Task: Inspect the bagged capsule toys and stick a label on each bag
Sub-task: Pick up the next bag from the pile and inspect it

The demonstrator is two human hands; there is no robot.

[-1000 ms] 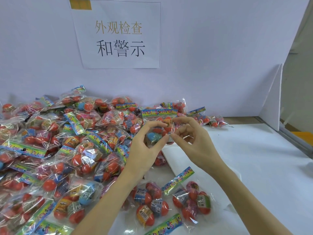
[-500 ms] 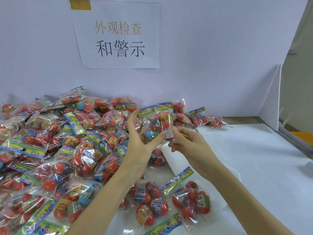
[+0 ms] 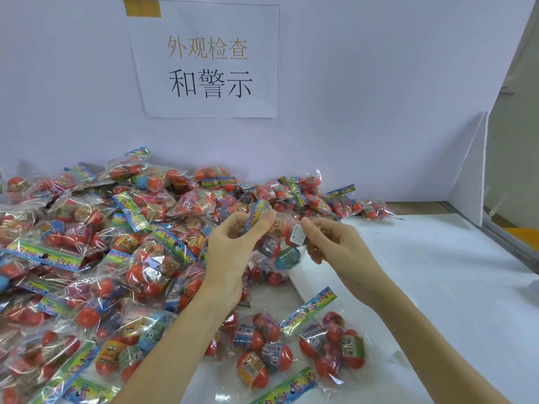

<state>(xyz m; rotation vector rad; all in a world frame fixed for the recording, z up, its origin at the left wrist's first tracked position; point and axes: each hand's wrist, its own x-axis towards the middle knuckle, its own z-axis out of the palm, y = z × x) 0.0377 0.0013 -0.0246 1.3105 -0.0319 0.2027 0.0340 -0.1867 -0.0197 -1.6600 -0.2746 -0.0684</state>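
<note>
I hold one clear bag of red and blue capsule toys in the air above the table. My left hand grips its colourful header card at the top, fingers curled round it. My right hand pinches the bag's right side, where a small white label sits under my thumb and fingertips. A large heap of the same bags fills the table's left half. Two more bags lie near the front, between my forearms.
A white table surface stretches to the right. A purple back wall carries a paper sign with Chinese characters. A white side panel stands at the right rear. A white sheet lies under the held bag.
The bag has been turned: its header card, level across the top a second ago, now stands tilted in my left hand's closed fingers. The right hand stays at the label.
</note>
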